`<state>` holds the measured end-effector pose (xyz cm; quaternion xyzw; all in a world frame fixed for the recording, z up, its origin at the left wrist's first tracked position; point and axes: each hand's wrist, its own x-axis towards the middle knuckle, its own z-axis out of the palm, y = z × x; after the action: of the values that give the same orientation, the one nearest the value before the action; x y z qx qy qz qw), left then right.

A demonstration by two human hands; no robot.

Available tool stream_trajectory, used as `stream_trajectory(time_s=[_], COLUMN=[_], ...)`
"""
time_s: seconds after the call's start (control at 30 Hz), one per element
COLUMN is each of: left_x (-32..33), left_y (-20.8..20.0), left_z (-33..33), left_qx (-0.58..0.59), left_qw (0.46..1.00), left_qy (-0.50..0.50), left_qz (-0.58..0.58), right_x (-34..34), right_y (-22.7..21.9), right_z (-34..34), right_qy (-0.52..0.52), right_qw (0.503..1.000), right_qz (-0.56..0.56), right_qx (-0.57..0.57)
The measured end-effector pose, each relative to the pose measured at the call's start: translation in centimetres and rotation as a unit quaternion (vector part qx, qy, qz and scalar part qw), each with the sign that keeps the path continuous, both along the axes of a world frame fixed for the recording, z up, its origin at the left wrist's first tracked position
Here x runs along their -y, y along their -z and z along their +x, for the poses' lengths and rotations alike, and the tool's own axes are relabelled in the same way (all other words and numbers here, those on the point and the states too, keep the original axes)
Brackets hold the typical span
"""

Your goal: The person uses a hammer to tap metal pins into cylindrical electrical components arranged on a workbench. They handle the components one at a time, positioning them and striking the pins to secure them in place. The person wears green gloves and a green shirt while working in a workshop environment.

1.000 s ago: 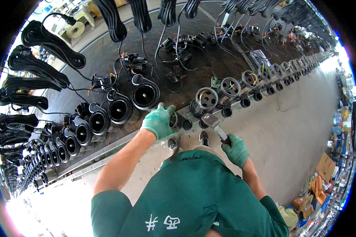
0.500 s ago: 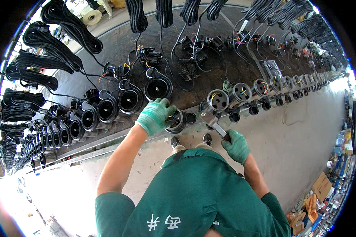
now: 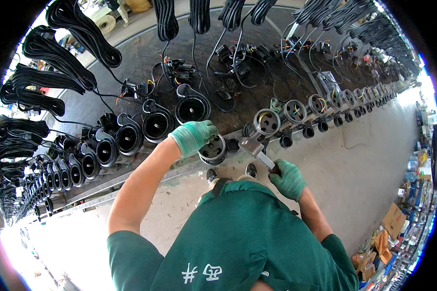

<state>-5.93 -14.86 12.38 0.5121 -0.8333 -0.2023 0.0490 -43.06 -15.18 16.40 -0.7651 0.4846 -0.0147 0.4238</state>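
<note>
My right hand (image 3: 287, 179), in a green-striped glove, is wrapped round the handle of a hammer (image 3: 263, 156). The hammer's metal head points up and left, close to a grey round housing (image 3: 267, 121) with holes in its face. My left hand (image 3: 197, 137), gloved alike, has its fingers curled together at the upper rim of another round housing (image 3: 212, 151), which has a holed disc inside. What those fingers pinch, if anything, is hidden. Just above the left hand stands a black round housing (image 3: 193, 107) with a curled spout and a central shaft.
A row of black housings (image 3: 129, 138) runs left along the bench edge; grey housings (image 3: 294, 111) with coloured wires run right. Coiled black cables (image 3: 167, 22) hang above the dark bench (image 3: 145, 53). Cardboard boxes (image 3: 394, 219) lie at the lower right.
My left hand has shifted up slightly, baring more of the holed disc in the housing beneath it. The hammer stays in my right hand, moved a little left in view.
</note>
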Motion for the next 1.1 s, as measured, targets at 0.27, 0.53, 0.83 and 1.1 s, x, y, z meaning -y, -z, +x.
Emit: stream_trajectory(time_s=[0.27, 0.53, 0.83, 1.1], left_x=[-0.5, -0.5, 0.3, -0.2], left_y=[-0.6, 0.8, 2.7, 3.0], left_z=[0.5, 1.8, 2.1, 2.9], left_qx=[-0.01, -0.087, -0.182, -0.157], left_qw=[0.998, 0.994, 0.981, 0.981], left_qy=[0.011, -0.04, -0.053, -0.07], left_qz=[-0.063, -0.06, -0.05, -0.084], right_x=[-1.8, -3.7, -2.5, -4.6], right_y=[-1.9, -5.4, -1.4, -6.8], right_z=[4.4, 7.8, 10.4, 10.6], right_qy=[-0.085, -0.085, -0.089, -0.057], right_qw=[0.995, 0.99, 0.982, 0.989], right_qz=[-0.012, -0.111, -0.067, -0.133], right_qx=[-0.04, -0.005, -0.154, 0.016])
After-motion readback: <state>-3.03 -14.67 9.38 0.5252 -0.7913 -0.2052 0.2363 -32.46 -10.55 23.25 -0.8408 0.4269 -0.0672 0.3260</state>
